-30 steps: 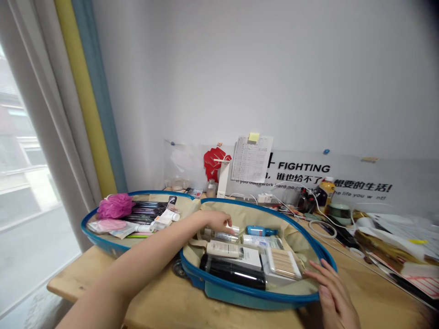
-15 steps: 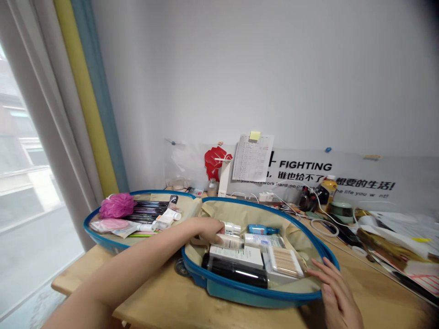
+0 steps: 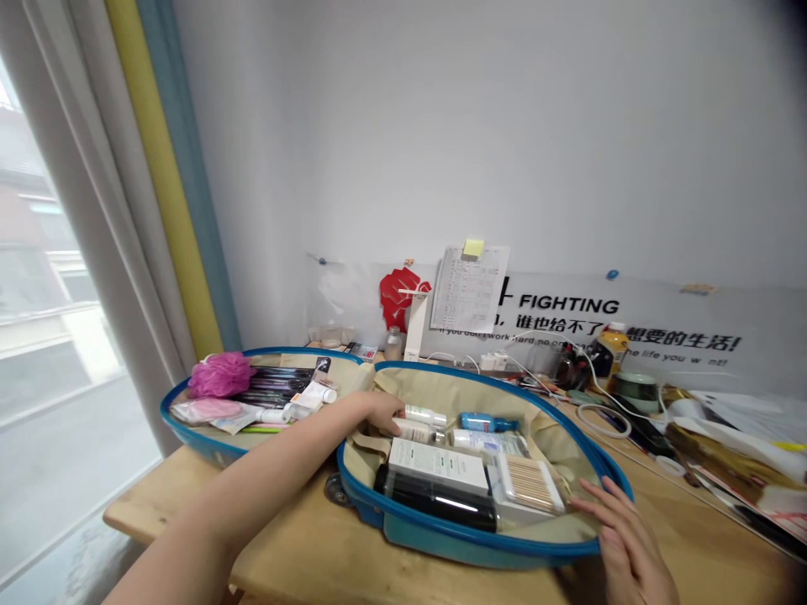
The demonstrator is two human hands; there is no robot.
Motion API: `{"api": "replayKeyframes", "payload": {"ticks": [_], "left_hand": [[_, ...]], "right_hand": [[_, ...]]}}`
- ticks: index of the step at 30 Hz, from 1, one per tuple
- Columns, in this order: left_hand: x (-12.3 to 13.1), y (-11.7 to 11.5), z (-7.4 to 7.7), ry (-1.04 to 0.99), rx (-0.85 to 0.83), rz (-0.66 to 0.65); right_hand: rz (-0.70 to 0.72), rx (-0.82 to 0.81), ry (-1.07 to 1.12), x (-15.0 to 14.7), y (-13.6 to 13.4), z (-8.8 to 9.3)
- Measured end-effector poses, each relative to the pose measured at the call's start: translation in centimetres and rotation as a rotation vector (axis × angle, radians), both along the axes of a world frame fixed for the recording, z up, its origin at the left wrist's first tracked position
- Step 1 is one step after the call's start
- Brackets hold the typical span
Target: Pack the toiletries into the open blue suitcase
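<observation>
An open blue suitcase with a beige lining lies on the table. Inside its right half, my left hand is closed round the left end of a small pale bottle. Just behind that bottle lies a white tube. To the right are a blue bottle and a clear packet. Nearer me sit a white box, a black cylinder and a case of cotton swabs. My right hand rests over the right rim, fingers outstretched and apart.
The suitcase's left half holds a pink bath puff, dark slim packs and small tubes. Cables, a green bowl, an orange-labelled bottle and papers crowd the table's right side. A curtain hangs at left.
My left hand has shifted the pale bottle slightly back and left, close against the white tube. My right hand stays at the rim. The whole view has shifted a little.
</observation>
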State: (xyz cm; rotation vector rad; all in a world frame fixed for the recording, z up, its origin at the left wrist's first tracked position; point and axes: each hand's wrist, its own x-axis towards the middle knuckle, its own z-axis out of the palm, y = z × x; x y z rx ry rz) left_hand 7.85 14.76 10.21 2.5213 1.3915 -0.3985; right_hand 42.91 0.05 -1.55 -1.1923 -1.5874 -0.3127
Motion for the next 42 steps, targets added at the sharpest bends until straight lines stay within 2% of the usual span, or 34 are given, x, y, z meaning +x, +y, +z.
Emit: {"api": "replayKeyframes", "payload": {"ticks": [3,6,9,12,16,19,22,25,34,38,42], "left_hand": [[0.1,-0.5,0.1,-0.04,0.062,0.015],[-1.0,-1.2,1.1,-0.133,0.157,0.009],[-4.2,-1.7,2.8,-0.218,0.254,0.041],[-9.1,-1.7,3.9,-0.197,0.311,0.175],[-15.2,-2.0,3.3,-0.078,0.262,0.342],[-17.5,-2.9,1.8,-0.029,0.183,0.373],[-18.0,-3.8,0.5,-0.01,0.153,0.362],[-17.8,-4.2,-0.4,0.009,0.195,0.337],[-17.5,-4.9,-1.0,0.053,0.326,0.211],[-17.2,-4.8,-0.2,0.012,0.388,0.23],[-14.7,-4.1,2.4,-0.087,0.507,0.246]], "right_hand": [[0.011,0.023,-0.028,0.1,0.0,0.0],[0.015,0.041,-0.05,0.1,0.0,0.0],[0.011,0.04,-0.051,0.1,-0.1,0.1],[0.014,0.036,-0.044,-0.1,-0.1,0.3],[0.02,0.049,-0.052,-0.3,-0.1,0.5],[0.018,0.062,-0.07,-0.3,-0.1,0.5],[0.014,0.071,-0.09,-0.3,-0.1,0.6],[0.018,0.076,-0.11,-0.4,-0.2,0.7],[-0.008,0.05,-0.058,-0.4,-0.2,0.5],[-0.002,0.041,-0.046,-0.4,-0.1,0.4],[0.007,0.039,-0.021,-0.4,-0.1,0.4]]}}
